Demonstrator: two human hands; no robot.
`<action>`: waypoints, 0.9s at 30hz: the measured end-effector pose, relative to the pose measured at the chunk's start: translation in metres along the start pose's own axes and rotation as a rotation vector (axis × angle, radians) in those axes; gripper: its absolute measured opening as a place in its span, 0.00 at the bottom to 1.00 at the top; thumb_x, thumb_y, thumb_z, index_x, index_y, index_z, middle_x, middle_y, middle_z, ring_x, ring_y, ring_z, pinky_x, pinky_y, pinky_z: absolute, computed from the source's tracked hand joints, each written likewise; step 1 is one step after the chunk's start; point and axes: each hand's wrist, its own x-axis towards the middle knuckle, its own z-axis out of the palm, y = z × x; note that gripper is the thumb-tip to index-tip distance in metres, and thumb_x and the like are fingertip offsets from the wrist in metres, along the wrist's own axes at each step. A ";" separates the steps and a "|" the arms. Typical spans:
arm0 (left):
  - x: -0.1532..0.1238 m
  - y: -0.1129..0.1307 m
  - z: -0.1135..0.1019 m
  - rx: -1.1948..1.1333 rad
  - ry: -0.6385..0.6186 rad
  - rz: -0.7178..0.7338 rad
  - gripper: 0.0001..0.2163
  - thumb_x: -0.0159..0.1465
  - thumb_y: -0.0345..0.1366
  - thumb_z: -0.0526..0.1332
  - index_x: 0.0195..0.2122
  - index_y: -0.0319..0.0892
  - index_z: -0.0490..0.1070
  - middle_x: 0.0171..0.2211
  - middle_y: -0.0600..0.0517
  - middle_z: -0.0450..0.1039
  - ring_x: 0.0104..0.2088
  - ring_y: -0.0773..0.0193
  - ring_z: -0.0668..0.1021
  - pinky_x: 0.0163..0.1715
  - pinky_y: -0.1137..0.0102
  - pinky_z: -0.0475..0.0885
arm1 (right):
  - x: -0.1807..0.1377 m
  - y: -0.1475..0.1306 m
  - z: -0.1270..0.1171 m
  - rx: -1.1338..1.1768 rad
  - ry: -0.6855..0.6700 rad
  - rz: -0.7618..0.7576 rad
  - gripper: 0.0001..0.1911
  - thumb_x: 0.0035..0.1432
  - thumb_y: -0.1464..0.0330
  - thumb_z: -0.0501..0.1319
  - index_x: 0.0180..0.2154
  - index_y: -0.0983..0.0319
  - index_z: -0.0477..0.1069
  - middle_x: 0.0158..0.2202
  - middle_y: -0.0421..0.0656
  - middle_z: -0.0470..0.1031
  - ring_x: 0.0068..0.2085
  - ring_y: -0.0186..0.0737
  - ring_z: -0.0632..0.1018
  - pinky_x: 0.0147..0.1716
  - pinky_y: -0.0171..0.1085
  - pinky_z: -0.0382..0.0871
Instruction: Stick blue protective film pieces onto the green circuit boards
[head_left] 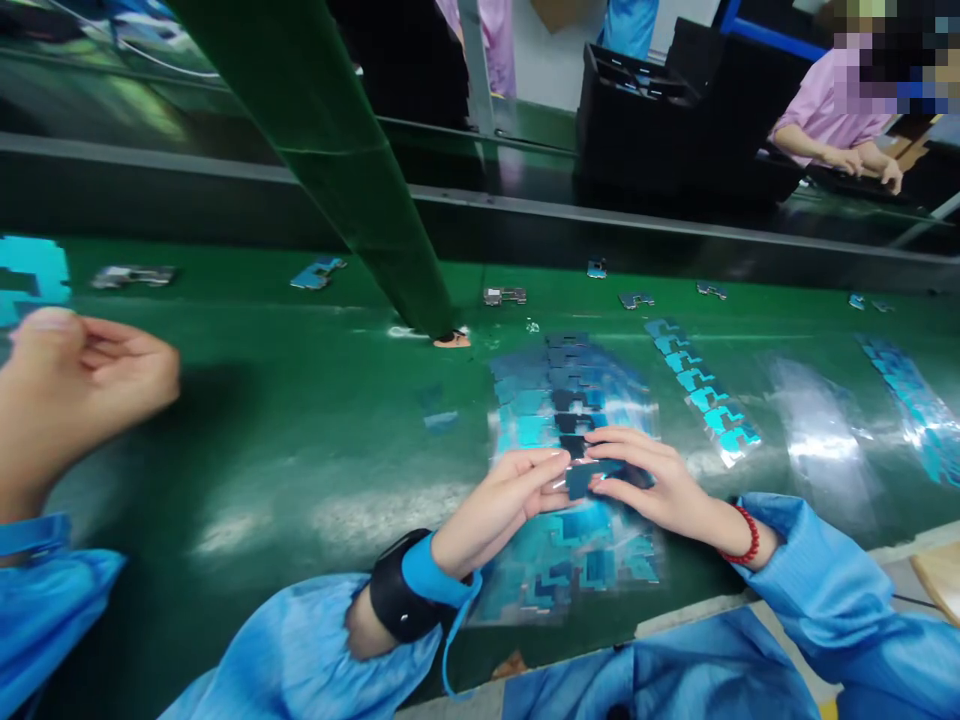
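A long green desk [262, 430] carries everything, with overlapping sheets of blue film [525, 432] before the person and a narrower film strip [705, 395] to their right. Just above the sheets, the left hand [517, 485] pinches narrowly, thumb against fingers, while the right hand [652, 478] is partly spread, its fingers about the work; whether they grip cannot be told. Small boards [505, 296] lie spaced along the far side, some showing blue, others silvery. The work seems partway: many film shapes remain on the sheets, and one small dark piece [580, 482] is not yet set down. It sits between the hands, its long axis apparently running left to right.
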 end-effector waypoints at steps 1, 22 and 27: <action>0.000 -0.001 0.000 -0.024 -0.004 -0.004 0.13 0.52 0.42 0.71 0.32 0.36 0.78 0.33 0.47 0.80 0.34 0.63 0.80 0.38 0.70 0.76 | 0.000 0.000 0.002 -0.004 0.049 -0.031 0.16 0.59 0.71 0.62 0.50 0.59 0.71 0.49 0.49 0.75 0.52 0.43 0.75 0.52 0.46 0.70; 0.004 -0.014 0.005 0.509 0.214 0.053 0.24 0.51 0.58 0.59 0.15 0.39 0.65 0.10 0.50 0.66 0.11 0.64 0.70 0.10 0.74 0.60 | 0.076 -0.003 -0.072 0.271 0.156 0.576 0.12 0.52 0.60 0.67 0.36 0.59 0.77 0.45 0.47 0.78 0.47 0.44 0.77 0.47 0.42 0.71; 0.001 -0.008 0.000 0.634 0.357 0.230 0.25 0.55 0.56 0.53 0.11 0.42 0.59 0.06 0.58 0.52 0.08 0.71 0.60 0.12 0.75 0.52 | 0.184 0.072 -0.043 0.118 0.330 0.549 0.12 0.60 0.64 0.61 0.41 0.65 0.72 0.44 0.46 0.76 0.44 0.41 0.76 0.44 0.44 0.72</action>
